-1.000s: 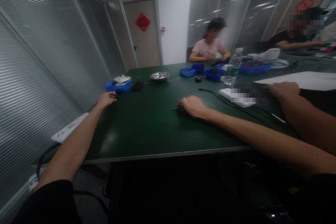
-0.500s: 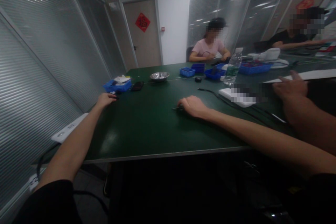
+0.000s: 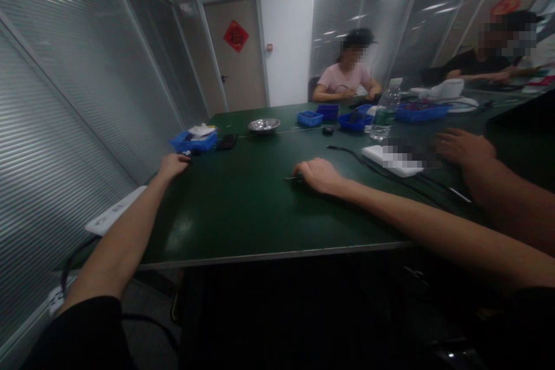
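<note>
My left hand (image 3: 173, 165) rests on the left edge of the dark green table (image 3: 243, 214), just short of a blue bin (image 3: 193, 140) with white bits in it. Its fingers are curled together at the tips, and what they pinch is too small to name. Near the table's middle, my right hand (image 3: 319, 176) lies closed on a thin dark tool (image 3: 291, 179) whose tip pokes out to the left.
A co-worker's hand (image 3: 465, 147) lies at the right by a white device (image 3: 392, 161) and black cables (image 3: 364, 163). Farther back are a phone (image 3: 227, 141), a metal bowl (image 3: 263, 125), blue bins (image 3: 310, 119) and a water bottle (image 3: 385, 110). Two people sit at the far side.
My hands have stayed put. The co-worker's hand at the right lifted, then came down again by the white device, and the white sheet at the right edge is gone.
</note>
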{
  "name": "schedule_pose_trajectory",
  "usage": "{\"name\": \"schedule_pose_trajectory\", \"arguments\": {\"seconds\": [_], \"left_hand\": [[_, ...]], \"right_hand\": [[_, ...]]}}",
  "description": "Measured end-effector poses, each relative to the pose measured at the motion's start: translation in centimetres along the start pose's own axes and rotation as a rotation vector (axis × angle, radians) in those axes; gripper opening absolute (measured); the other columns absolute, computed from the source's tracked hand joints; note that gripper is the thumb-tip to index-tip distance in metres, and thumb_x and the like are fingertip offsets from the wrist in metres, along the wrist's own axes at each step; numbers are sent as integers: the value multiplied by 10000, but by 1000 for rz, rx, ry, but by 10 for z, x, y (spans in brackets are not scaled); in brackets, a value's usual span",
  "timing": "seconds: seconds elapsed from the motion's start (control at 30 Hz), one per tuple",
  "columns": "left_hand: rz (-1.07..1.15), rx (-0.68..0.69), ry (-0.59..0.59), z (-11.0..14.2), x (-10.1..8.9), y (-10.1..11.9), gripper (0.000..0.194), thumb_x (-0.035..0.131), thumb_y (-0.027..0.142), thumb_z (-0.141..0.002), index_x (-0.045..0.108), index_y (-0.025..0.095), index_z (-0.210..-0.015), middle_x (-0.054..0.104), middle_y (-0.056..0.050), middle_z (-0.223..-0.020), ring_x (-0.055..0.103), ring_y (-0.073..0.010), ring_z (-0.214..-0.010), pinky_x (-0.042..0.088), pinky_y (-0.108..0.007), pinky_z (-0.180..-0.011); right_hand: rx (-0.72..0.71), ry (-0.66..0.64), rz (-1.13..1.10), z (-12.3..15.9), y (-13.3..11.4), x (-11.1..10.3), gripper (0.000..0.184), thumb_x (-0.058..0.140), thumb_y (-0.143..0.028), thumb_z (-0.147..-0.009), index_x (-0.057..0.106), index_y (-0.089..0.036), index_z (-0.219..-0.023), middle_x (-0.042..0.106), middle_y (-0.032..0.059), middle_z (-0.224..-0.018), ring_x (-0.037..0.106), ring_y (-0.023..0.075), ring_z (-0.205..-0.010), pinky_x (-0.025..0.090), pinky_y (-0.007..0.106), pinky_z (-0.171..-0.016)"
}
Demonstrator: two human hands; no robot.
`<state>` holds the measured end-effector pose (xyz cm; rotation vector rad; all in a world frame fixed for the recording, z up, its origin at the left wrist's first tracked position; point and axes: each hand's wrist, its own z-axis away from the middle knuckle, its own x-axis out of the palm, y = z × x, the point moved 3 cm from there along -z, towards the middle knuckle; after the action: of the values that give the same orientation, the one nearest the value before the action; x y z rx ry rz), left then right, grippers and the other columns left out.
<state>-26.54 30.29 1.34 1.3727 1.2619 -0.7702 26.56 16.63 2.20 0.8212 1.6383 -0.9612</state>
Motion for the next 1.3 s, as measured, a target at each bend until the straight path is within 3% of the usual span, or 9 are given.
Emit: {"name": "schedule_pose_trajectory", "arguments": {"seconds": [0.17,0.37,0.63,0.8,0.9,1.13,1.3], "left_hand": [[-46,16,-5,1,-2,6,346,672,237,-794,821,156,-1096,783,-134,-1116,717,-328,-1056,524,-333,-935],[-60,21,21,-1,0,2,344,644,263,-842,817,175,-1126,778,-120,-1154,715,-323,-1066,519,-341,-941],[-3,33,93,3,-3,4,267,714,189,-865,817,153,-1109,801,-84,-1048,723,-242,-969,490,-268,-876],[63,10,81,11,-9,11,235,752,134,-861,793,117,-1092,789,0,-882,676,-171,-883,451,-229,-844],[85,-6,77,13,-10,13,251,753,129,-868,781,116,-1117,786,4,-901,668,-161,-897,452,-229,-855],[151,-52,67,10,-9,8,300,725,166,-862,790,141,-1153,792,-109,-1071,727,-223,-960,525,-283,-876],[-58,86,90,13,-11,9,305,653,210,-879,801,166,-1142,775,-129,-1144,706,-297,-1076,511,-361,-979]], "right_hand": [[-8,0,-2,-1,1,1,510,272,-357,-1086,761,-233,-1165,765,97,-1004,675,224,-885,422,273,-711],[13,13,-8,0,1,1,525,262,-357,-1084,771,-241,-1146,765,93,-992,673,227,-876,413,276,-701],[12,-8,10,-2,1,3,500,282,-360,-1083,763,-239,-1150,765,101,-1060,681,238,-931,422,281,-725],[9,-11,7,-1,0,1,505,270,-353,-1087,756,-239,-1161,766,93,-1032,680,226,-914,430,271,-736],[15,-13,8,1,-1,-1,506,268,-347,-1088,755,-237,-1170,766,88,-1049,679,221,-914,431,267,-739],[15,-11,-10,1,-2,-1,504,275,-352,-1084,755,-231,-1176,764,91,-1030,680,218,-904,429,265,-731],[11,-8,-22,0,0,1,505,271,-355,-1084,755,-236,-1171,765,89,-1039,682,218,-892,431,268,-719]]}}
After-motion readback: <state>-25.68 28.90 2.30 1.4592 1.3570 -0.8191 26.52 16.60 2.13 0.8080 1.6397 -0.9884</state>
